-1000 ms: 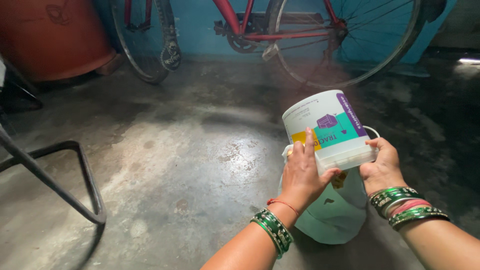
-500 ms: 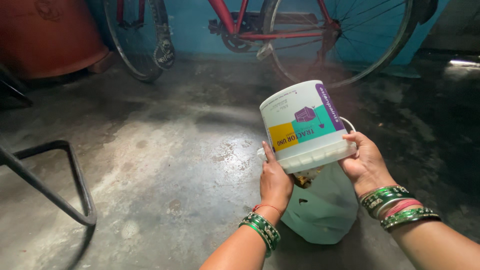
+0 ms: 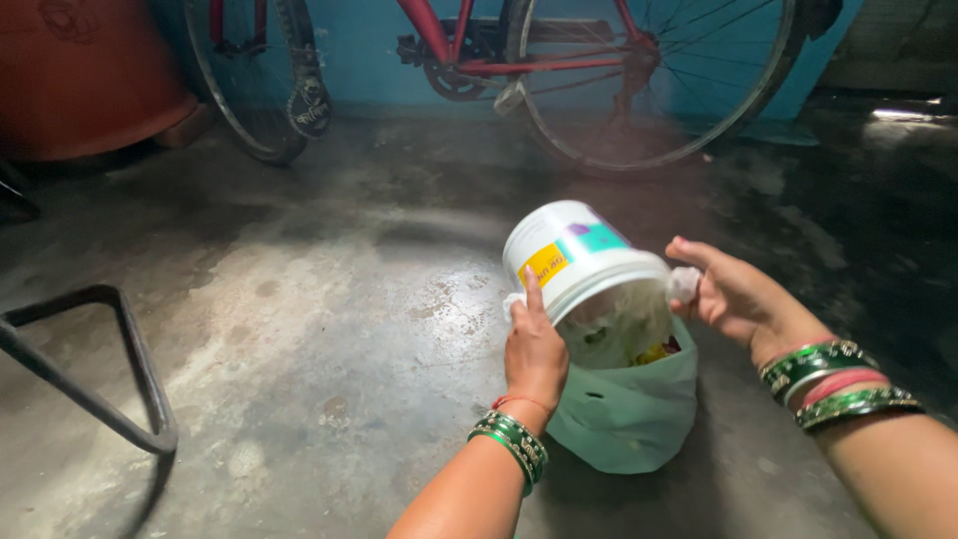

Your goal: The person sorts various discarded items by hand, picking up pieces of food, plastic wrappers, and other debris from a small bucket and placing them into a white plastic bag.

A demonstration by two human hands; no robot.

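Note:
I hold a white plastic bucket point(image 3: 574, 262) with a coloured label tipped over, its mouth facing down toward me. My left hand point(image 3: 534, 347) grips its near left rim, thumb up the side. My right hand point(image 3: 733, 294) holds the right rim, fingers curled on the white edge. Directly under the bucket's mouth stands an open pale green bag point(image 3: 631, 411) on the floor, with scraps of waste showing between bucket and bag. Green and red bangles circle both wrists.
A red bicycle point(image 3: 519, 70) leans against the blue wall at the back. A rust-coloured drum point(image 3: 85, 75) stands at the far left. A black metal frame point(image 3: 110, 379) lies at the left. The concrete floor point(image 3: 299, 299) is stained and dusty.
The bucket has gone from nearly upright and raised to tipped over with its mouth down above the green bag. Both hands have lowered with it.

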